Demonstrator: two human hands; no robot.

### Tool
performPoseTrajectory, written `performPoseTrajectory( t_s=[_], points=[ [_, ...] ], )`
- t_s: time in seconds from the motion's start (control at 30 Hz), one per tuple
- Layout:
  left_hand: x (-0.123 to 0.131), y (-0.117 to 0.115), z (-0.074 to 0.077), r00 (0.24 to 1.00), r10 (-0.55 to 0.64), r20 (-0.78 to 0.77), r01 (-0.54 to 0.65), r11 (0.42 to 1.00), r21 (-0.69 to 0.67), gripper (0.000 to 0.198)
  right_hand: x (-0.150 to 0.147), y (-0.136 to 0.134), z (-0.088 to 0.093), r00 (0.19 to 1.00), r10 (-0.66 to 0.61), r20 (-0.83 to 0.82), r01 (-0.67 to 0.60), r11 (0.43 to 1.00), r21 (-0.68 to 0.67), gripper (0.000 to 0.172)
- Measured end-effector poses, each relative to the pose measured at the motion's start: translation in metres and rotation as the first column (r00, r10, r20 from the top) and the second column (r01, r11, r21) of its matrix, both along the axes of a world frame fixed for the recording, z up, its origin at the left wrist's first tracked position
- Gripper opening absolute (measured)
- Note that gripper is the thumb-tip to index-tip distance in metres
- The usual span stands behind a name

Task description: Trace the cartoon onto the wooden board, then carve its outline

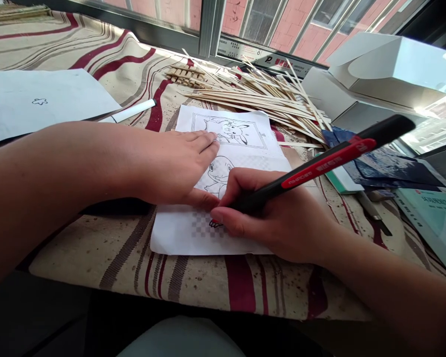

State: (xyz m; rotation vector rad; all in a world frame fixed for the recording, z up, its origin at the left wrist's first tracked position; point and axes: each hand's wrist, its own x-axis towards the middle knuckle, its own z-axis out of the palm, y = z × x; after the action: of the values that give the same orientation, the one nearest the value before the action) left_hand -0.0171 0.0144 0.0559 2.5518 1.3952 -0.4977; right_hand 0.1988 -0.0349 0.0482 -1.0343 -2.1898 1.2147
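A white sheet of paper [178,238] with printed cartoon line drawings lies near the table's front edge. My left hand [182,163] rests flat on its left side, fingers stretched over the drawings. In my right hand [267,213] is a black and red pen [327,163], slanting up to the right. Its tip, hidden behind my fingers, is low on the sheet by the lower figure. The thumbs of both hands come close together there. Above my left hand the upper framed drawing [234,131] shows.
Many thin wooden sticks [260,94] lie beyond the paper. A white open box [379,74], dark blue packets [386,158], a green book [438,213] and a knife [371,210] are at the right. To the left are another sheet [40,99] and a white marker [134,110].
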Motion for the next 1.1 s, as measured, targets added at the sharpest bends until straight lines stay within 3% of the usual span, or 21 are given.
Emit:
performPoseTrajectory(
  t_s=[0.2,0.43,0.67,1.1],
  points=[
    [-0.004,0.003,-0.003,0.999,-0.019,0.028,0.019,1.000,0.021,0.105,0.001,0.001,0.000,1.000,0.015,0.006,-0.015,0.999,0.030,0.023],
    [0.000,0.002,-0.002,0.999,0.019,0.040,-0.019,1.000,0.001,0.115,0.000,0.002,0.001,1.000,0.012,0.009,-0.013,1.000,0.028,0.025],
    [0.014,-0.006,0.008,0.998,0.003,-0.063,-0.002,1.000,0.016,0.115,0.002,0.003,0.000,1.000,0.024,0.017,-0.025,0.999,0.044,0.024],
    [0.007,-0.002,0.002,0.999,-0.033,-0.001,0.033,0.999,0.030,0.113,0.001,0.002,0.000,1.000,0.007,0.003,-0.007,1.000,0.019,0.024]
  ],
)
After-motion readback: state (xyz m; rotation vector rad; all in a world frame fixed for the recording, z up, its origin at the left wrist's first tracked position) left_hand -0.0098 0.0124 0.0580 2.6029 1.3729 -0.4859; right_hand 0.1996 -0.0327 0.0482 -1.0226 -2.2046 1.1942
